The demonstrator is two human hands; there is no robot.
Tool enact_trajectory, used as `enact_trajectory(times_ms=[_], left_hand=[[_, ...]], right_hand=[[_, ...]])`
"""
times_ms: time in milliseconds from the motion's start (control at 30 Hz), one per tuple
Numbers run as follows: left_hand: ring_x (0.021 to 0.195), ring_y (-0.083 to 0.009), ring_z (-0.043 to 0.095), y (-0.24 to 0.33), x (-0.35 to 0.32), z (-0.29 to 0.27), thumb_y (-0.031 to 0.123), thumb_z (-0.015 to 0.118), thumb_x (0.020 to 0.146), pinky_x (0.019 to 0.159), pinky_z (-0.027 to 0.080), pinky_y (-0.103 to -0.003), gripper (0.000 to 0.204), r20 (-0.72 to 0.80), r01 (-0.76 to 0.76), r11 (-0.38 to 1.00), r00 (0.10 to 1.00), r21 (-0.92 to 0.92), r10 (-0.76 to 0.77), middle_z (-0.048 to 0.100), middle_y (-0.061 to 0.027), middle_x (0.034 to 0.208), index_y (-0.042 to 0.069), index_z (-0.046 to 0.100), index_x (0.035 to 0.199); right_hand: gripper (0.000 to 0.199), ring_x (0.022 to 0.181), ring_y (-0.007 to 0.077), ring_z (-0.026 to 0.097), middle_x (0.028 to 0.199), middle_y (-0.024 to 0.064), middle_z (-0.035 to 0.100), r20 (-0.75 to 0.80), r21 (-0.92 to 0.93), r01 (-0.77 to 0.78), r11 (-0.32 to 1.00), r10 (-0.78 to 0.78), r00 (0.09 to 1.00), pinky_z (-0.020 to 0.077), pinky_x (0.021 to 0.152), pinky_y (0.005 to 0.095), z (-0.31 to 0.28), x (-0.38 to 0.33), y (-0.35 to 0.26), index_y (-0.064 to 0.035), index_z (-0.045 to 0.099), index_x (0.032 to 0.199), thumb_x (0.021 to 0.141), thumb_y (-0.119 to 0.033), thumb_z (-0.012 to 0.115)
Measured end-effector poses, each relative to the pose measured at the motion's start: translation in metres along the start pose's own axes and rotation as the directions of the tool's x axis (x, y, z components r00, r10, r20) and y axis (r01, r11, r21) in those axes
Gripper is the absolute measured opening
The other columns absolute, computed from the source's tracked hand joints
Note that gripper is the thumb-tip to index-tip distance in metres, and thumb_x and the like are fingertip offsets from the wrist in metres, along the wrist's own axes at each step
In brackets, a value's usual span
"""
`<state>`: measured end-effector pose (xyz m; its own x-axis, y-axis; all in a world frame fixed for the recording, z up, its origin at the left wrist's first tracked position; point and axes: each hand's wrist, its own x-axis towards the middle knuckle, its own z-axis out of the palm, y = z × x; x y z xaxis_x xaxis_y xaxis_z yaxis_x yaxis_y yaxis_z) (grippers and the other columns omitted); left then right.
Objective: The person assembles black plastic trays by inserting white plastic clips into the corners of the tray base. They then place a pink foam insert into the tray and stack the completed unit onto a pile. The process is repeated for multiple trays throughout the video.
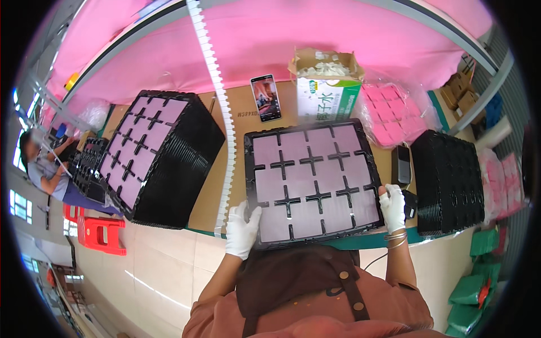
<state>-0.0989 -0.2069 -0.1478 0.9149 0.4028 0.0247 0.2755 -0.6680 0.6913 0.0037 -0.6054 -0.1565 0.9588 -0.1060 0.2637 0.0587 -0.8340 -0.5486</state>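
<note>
Two hands [315,219] gripping filled tray [313,179]

Table [208,197]: brown cardboard-covered top, green front edge, pink backdrop behind. Directly on it, left to right:
- tall stack of black trays [163,158], top tray filled with pale pink squares, tilted toward the left;
- white toothed strip [222,129] running from far edge to near edge;
- phone [265,97] with lit screen, lying flat near the back;
- single black compartment tray [313,180] at the front edge (pale pink squares in its cells);
- open carton [327,84], green and white, holding white pieces;
- clear bag of pink pieces [391,112];
- small dark device [401,164];
- second stack of black trays [448,183] at right.
</note>
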Motion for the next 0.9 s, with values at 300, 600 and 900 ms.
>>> enact_trajectory(times_ms=[300, 600, 900], left_hand=[[0.112, -0.0187, 0.056, 0.027, -0.035, -0.033, 0.006, 0.074, 0.085, 0.099, 0.046, -0.034, 0.055, -0.057, 0.027, 0.648, 0.992, -0.761, -0.108, 0.059, -0.0103, 0.120, 0.000, 0.046, 0.132], [0.116, -0.0212, 0.058, 0.020, -0.038, -0.225, 0.015, 0.064, 0.092, 0.101, 0.046, -0.035, 0.057, -0.549, -0.238, 0.696, 0.794, -0.677, -0.262, 0.057, -0.0126, 0.131, -0.001, 0.044, 0.143], [0.092, -0.0156, 0.066, -0.097, 0.025, -0.325, 0.011, 0.067, 0.087, 0.078, 0.053, -0.027, 0.036, -0.443, 0.100, 0.736, 0.742, -0.669, -0.503, 0.068, -0.0050, 0.103, 0.003, 0.063, 0.121]], right_hand=[[0.057, 0.084, 0.0173, 0.059, 0.095, 0.0096, 0.064, 0.042, 0.437, -0.161, 0.885, 0.159, 0.986, 0.0465, 0.078, 0.0326, -0.042, -0.014, -0.041, 0.0055, 0.064, 0.111, 0.097, -0.050, 0.059], [0.057, 0.089, 0.0136, 0.055, 0.110, 0.0089, 0.059, 0.076, 0.636, 0.035, 0.771, -0.108, 0.991, 0.0450, 0.082, 0.0277, -0.053, -0.010, -0.095, 0.0022, 0.064, 0.113, 0.093, -0.051, 0.064], [0.013, 0.083, 0.0143, 0.058, 0.095, 0.0051, 0.063, 0.288, 0.621, -0.043, 0.783, -0.178, 0.941, 0.0465, 0.077, 0.0276, -0.020, -0.024, -0.101, -0.0001, 0.068, 0.098, 0.094, -0.011, 0.063]])
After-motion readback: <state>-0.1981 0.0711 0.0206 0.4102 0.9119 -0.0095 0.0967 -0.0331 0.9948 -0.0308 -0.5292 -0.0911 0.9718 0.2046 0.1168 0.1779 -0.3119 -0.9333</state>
